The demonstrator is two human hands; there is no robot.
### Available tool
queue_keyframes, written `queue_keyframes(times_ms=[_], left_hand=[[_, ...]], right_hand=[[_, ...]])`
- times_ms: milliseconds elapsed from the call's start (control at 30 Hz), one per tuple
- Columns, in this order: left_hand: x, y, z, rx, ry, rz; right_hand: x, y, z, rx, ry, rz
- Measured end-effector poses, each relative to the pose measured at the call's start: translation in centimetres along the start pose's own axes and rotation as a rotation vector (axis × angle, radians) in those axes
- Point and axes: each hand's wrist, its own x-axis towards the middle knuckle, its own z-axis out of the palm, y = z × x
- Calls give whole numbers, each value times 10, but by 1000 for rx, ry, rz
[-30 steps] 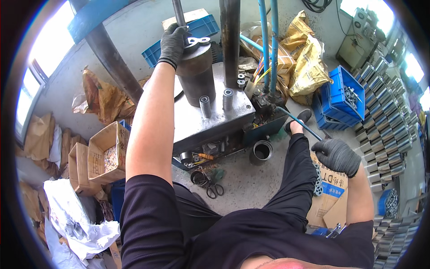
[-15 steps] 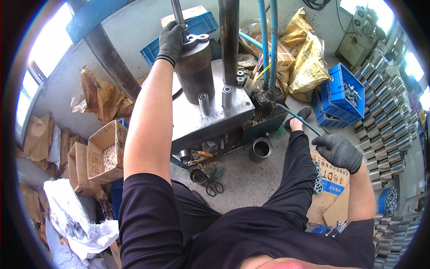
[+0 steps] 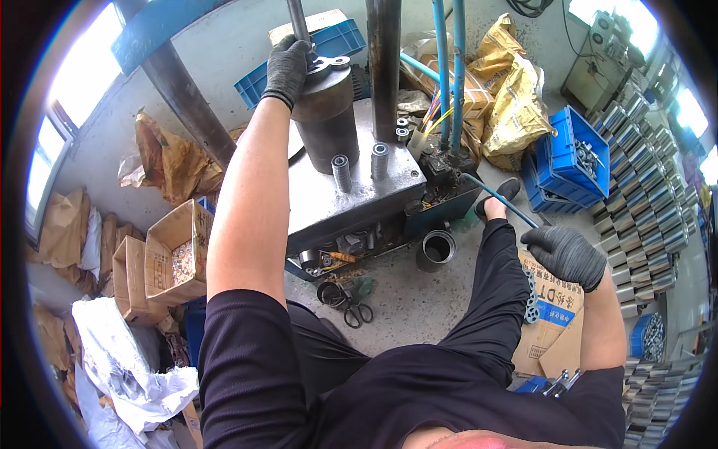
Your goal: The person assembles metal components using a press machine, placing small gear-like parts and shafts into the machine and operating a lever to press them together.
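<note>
Almost nothing has moved: left hand [image 3: 288,71] curled at the link [image 3: 329,64], grip unclear; right hand [image 3: 565,258] closed round the lever [image 3: 516,211]. Link looks stiff, weighty; hold its edge.

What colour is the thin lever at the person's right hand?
The lever is dull blue, seen best in the head view.

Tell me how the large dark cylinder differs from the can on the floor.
The cylinder stands on the metal table; the can stands on the floor. The cylinder looks taller than the can. The cylinder's top carries a metal link, while the can's top is open. Both are round and upright.
</note>
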Motion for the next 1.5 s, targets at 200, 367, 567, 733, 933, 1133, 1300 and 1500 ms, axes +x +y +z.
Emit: queue_keyframes(times_ms=[200,367,567,733,933,1133,1300,1500], left_hand=[[-2,4,0,23,-10,-22],[-6,9,3,-31,-1,-49],[-10,12,3,8,-11,-26],[-7,11,4,-15,-8,-34],[-6,8,1,-18,-8,-54],[-6,7,5,-60,-5,-57],[-1,3,0,-71,-12,-54],[-4,4,5,-31,-15,-39]], right_hand=[[1,-3,-4,22,26,9],[0,2,-1,-38,40,-32],[7,0,-6,-9,5,-37],[3,-1,-5,-1,74,-13],[7,0,-6,-44,-74,22],[3,8,2,-183,-89,-94],[8,-8,-11,-63,-33,34],[5,4,-3,-213,-167,-39]])
